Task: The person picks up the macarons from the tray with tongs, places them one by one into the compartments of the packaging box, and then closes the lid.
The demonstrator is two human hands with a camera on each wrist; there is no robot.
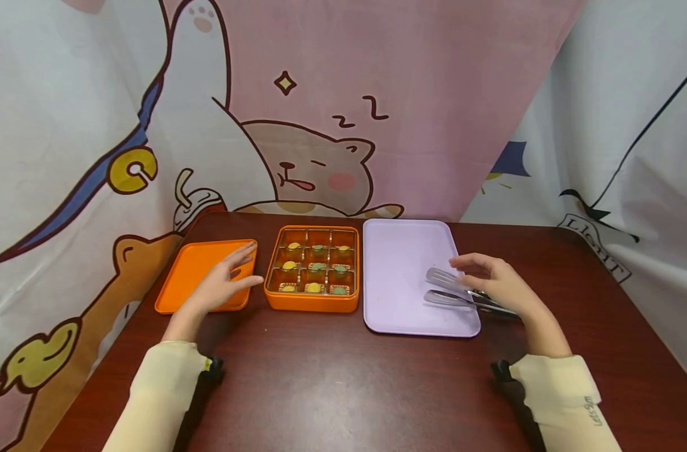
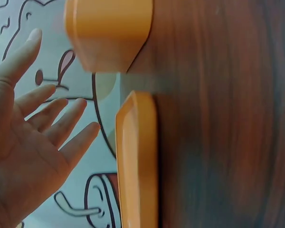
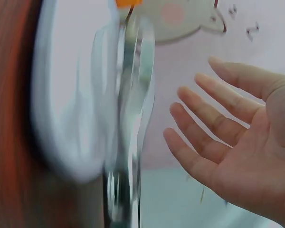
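My left hand (image 1: 221,285) hovers with fingers spread over the right part of a flat orange lid (image 1: 199,263), holding nothing. Beside it stands an orange box (image 1: 312,303) split into small compartments, with yellow and green pieces (image 1: 314,287) inside. My right hand (image 1: 492,279), fingers loosely extended, is above the metal tongs (image 1: 453,299). Those tongs lie with their jaws apart on a pale purple tray (image 1: 402,276), handles reaching past its right edge. In the right wrist view a gap shows between the fingers (image 3: 199,137) and the tongs (image 3: 128,109).
Everything lies on a dark reddish-brown wooden table (image 1: 332,376). A printed cloth (image 1: 422,107) with cartoon animals hangs behind the table and along both sides.
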